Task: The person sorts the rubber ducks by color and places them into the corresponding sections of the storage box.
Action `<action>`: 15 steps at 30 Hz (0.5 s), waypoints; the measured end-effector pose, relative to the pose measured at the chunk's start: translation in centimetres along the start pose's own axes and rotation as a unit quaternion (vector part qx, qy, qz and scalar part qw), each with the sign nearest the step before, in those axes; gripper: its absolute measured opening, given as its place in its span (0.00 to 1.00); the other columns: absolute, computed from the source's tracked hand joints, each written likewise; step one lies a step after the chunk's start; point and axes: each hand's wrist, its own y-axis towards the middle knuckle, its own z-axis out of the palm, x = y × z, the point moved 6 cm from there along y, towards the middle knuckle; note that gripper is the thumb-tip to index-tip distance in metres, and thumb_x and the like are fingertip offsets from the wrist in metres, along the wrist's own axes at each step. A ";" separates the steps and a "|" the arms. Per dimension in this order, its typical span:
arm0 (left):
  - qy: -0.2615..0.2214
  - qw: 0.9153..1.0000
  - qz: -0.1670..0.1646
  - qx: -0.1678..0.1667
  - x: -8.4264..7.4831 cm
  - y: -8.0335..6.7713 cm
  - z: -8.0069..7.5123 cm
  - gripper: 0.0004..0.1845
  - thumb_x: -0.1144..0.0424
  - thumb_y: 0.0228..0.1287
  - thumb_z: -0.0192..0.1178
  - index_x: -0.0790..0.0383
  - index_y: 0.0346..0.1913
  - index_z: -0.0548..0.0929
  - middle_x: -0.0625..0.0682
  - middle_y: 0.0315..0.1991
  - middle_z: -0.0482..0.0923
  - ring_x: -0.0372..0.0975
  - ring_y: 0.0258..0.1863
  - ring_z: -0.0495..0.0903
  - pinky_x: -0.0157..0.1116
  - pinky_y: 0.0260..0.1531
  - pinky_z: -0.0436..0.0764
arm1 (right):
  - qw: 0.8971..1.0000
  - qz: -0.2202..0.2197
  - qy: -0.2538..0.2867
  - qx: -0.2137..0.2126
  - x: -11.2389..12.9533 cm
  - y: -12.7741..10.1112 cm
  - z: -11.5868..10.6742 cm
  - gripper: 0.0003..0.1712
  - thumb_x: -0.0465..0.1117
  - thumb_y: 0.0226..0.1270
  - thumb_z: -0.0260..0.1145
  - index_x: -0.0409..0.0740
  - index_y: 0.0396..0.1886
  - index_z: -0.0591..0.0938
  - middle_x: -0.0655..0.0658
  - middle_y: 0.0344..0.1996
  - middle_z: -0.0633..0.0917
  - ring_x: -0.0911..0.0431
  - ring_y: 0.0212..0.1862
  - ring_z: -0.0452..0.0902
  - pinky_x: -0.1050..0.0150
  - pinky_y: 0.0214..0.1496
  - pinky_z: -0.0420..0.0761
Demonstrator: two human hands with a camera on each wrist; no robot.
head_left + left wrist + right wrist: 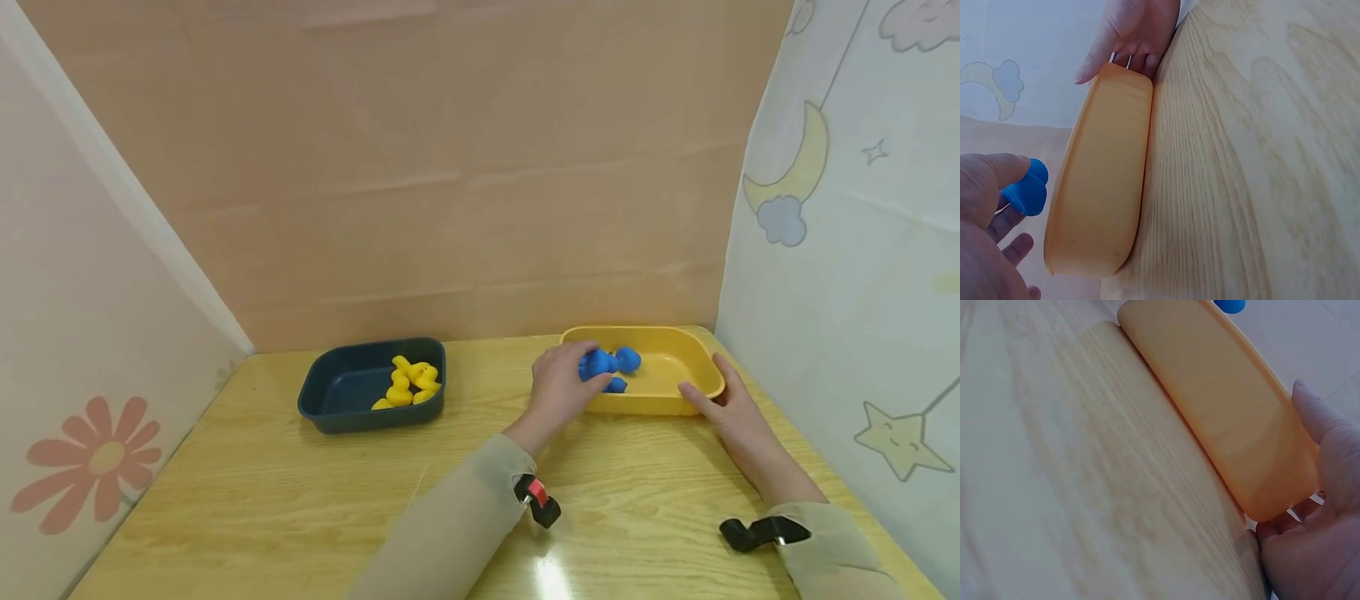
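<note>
My left hand (557, 382) pinches a small blue toy duck (597, 364) between thumb and fingers, above the left part of a yellow tray (641, 405). In the left wrist view the duck (1027, 192) shows two rounded lobes and hangs apart from the tray wall. More blue ducks (628, 360) lie in the tray, partly hidden behind my hand. At the tray's right end my right hand (738, 412) grips the corner, its thumb near the front rim and the fingers round the outer end, as the right wrist view also shows.
A dark blue tray (318, 417) stands to the left on the wooden table (360, 492), with several yellow toy ducks (401, 387) heaped in its right side. A tan backdrop (450, 208) rises behind, and printed panels (862, 275) flank the table.
</note>
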 end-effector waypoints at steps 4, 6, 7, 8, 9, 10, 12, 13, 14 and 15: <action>0.017 1.000 -0.005 -0.001 -0.2 0.4 0.4 0.24 0.47 0.76 0.73 0.44 0.70 0.86 0.39 0.64 0.86 0.39 0.65 0.79 0.50 0.73 0.68 | 1.000 0.003 0.000 0.004 -0.1 0.0 0.2 0.61 0.62 0.88 0.59 0.59 0.89 0.22 0.33 0.89 0.32 0.30 0.87 0.40 0.46 0.88 0.46; 0.031 1.000 -0.003 -0.006 -0.3 0.7 0.6 0.24 0.47 0.76 0.73 0.44 0.70 0.87 0.38 0.63 0.86 0.38 0.64 0.80 0.50 0.73 0.68 | 1.000 0.004 -0.004 0.004 0.0 0.1 0.3 0.61 0.62 0.88 0.59 0.59 0.89 0.22 0.32 0.89 0.32 0.30 0.86 0.42 0.49 0.87 0.50; 0.039 0.999 -0.001 -0.007 -0.3 0.9 0.8 0.23 0.46 0.76 0.73 0.44 0.69 0.87 0.38 0.63 0.86 0.37 0.64 0.80 0.51 0.73 0.68 | 1.000 0.003 -0.004 0.004 0.0 0.1 0.3 0.61 0.62 0.88 0.59 0.59 0.89 0.22 0.32 0.89 0.33 0.30 0.86 0.42 0.51 0.87 0.51; 0.047 0.999 -0.001 -0.008 -0.3 1.0 0.9 0.23 0.46 0.76 0.73 0.44 0.69 0.87 0.38 0.62 0.87 0.37 0.63 0.81 0.51 0.74 0.68 | 1.000 0.002 -0.004 0.005 0.0 0.2 0.3 0.60 0.61 0.88 0.59 0.59 0.89 0.22 0.32 0.89 0.32 0.30 0.86 0.42 0.53 0.86 0.51; 0.053 0.999 -0.001 -0.009 -0.3 1.1 1.0 0.23 0.46 0.76 0.73 0.44 0.69 0.87 0.38 0.62 0.87 0.37 0.63 0.81 0.51 0.74 0.68 | 1.000 0.002 -0.005 0.004 0.0 0.2 0.3 0.60 0.61 0.88 0.59 0.59 0.89 0.22 0.32 0.89 0.32 0.30 0.86 0.42 0.56 0.86 0.51; 0.058 0.998 -0.002 -0.009 -0.3 1.2 1.1 0.23 0.45 0.76 0.73 0.43 0.69 0.87 0.37 0.61 0.87 0.37 0.63 0.81 0.52 0.75 0.67 | 1.000 0.002 -0.005 0.004 0.1 0.3 0.3 0.60 0.61 0.88 0.59 0.59 0.89 0.22 0.33 0.89 0.32 0.30 0.86 0.41 0.57 0.86 0.51; 0.065 0.998 -0.005 -0.009 -0.2 1.3 1.2 0.23 0.45 0.76 0.72 0.43 0.69 0.87 0.37 0.60 0.88 0.38 0.62 0.81 0.53 0.76 0.66 | 1.000 -0.001 0.000 0.006 0.1 0.4 0.5 0.60 0.60 0.89 0.59 0.59 0.90 0.22 0.33 0.89 0.31 0.30 0.87 0.39 0.57 0.86 0.48; 0.067 0.998 -0.008 -0.007 -0.2 1.3 1.3 0.23 0.44 0.76 0.72 0.43 0.69 0.87 0.37 0.60 0.87 0.38 0.62 0.81 0.54 0.77 0.65 | 1.000 -0.002 0.001 0.006 0.1 0.5 0.5 0.60 0.59 0.89 0.59 0.59 0.90 0.22 0.33 0.89 0.31 0.30 0.87 0.38 0.54 0.87 0.46; 0.066 0.998 -0.012 -0.006 -0.1 1.3 1.4 0.23 0.45 0.77 0.72 0.43 0.69 0.87 0.38 0.60 0.87 0.39 0.63 0.81 0.55 0.77 0.64 | 1.000 -0.002 0.001 0.006 0.0 0.5 0.6 0.60 0.59 0.89 0.59 0.59 0.90 0.22 0.33 0.89 0.30 0.30 0.87 0.37 0.54 0.88 0.45; 0.065 0.998 -0.015 -0.003 0.0 1.3 1.5 0.23 0.45 0.77 0.72 0.43 0.70 0.87 0.38 0.61 0.87 0.40 0.64 0.80 0.57 0.78 0.63 | 1.000 -0.002 0.002 0.006 0.0 0.5 0.6 0.60 0.59 0.89 0.59 0.58 0.90 0.22 0.33 0.89 0.30 0.30 0.87 0.37 0.50 0.88 0.43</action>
